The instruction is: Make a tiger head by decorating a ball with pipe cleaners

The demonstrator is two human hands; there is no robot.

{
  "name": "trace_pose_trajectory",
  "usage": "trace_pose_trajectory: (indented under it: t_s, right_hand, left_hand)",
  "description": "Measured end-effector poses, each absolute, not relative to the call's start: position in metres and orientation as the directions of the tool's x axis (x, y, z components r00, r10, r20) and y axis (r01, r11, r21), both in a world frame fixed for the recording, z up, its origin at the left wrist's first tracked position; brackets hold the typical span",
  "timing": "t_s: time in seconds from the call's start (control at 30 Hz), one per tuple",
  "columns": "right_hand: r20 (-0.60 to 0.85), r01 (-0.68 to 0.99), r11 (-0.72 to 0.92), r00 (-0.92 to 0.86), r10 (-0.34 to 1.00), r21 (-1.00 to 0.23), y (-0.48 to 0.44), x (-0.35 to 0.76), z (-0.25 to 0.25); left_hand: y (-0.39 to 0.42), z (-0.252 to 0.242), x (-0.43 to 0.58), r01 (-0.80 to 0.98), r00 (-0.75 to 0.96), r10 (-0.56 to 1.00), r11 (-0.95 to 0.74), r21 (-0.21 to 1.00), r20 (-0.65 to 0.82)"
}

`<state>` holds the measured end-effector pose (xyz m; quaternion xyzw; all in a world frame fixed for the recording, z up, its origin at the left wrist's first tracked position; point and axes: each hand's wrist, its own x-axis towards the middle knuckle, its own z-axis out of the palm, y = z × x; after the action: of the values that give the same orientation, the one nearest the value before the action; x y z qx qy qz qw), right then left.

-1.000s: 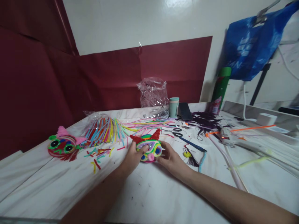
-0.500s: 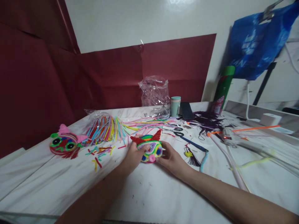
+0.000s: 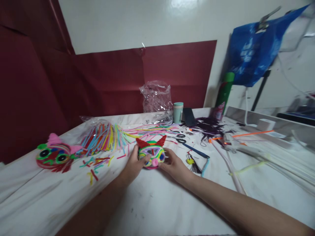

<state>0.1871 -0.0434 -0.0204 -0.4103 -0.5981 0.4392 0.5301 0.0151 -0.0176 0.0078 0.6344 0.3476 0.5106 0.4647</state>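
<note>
Between both hands is a colourful pipe-cleaner animal face (image 3: 152,154) with red pointed ears, a pink nose and bands of green, yellow and purple. My left hand (image 3: 134,161) grips its left side, the thumb lying over the front. Against its lower right edge, my right hand (image 3: 173,164) closes with thumb and fingers. Off to the left lies a second pipe-cleaner face (image 3: 55,154), red with pink ears and green-rimmed eyes. Short cut pipe-cleaner pieces (image 3: 94,170) are scattered between that one and my left hand.
Behind lies a bundle of pipe cleaners (image 3: 102,139) in a clear bag. Scissors (image 3: 181,141), a small yellow tasselled piece (image 3: 190,161), a glue gun (image 3: 230,143) and dark purple strands (image 3: 209,126) spread to the right. A cup (image 3: 178,113) and phone (image 3: 189,117) stand at the back.
The face in my hands has turned from tilted to more upright and front-facing, both ears now showing. The whole view has shifted slightly; both hands keep their hold.
</note>
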Motion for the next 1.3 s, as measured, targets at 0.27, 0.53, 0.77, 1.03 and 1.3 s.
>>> trace_pose_trajectory:
  t_s: [0.27,0.53,0.77,1.03,1.3]
  right_hand:
    - [0.312,0.017,0.314,-0.075,0.947,-0.949,-0.04,0.191,-0.014]
    - [0.306,-0.021,0.305,-0.011,0.952,-0.952,-0.038,0.191,-0.019]
    - [0.348,0.087,0.343,0.045,0.936,-0.935,-0.045,0.192,-0.014]
    - [0.341,0.158,0.313,0.203,0.918,-0.937,-0.047,0.199,-0.003]
    - [0.34,0.185,0.298,0.276,0.899,-0.937,-0.048,0.201,-0.002]
  left_hand:
    - [-0.015,0.011,0.014,0.132,0.31,0.913,-0.319,0.938,0.267]
    - [-0.018,0.008,0.016,0.008,0.296,0.908,-0.312,0.95,0.296]
    - [-0.019,0.006,0.014,-0.094,0.359,0.87,-0.325,0.941,0.336]
    - [-0.009,0.0,0.006,-0.012,0.211,0.825,-0.535,0.845,0.525]
    - [0.0,0.01,-0.013,0.112,-0.241,0.859,-0.438,0.892,0.452]
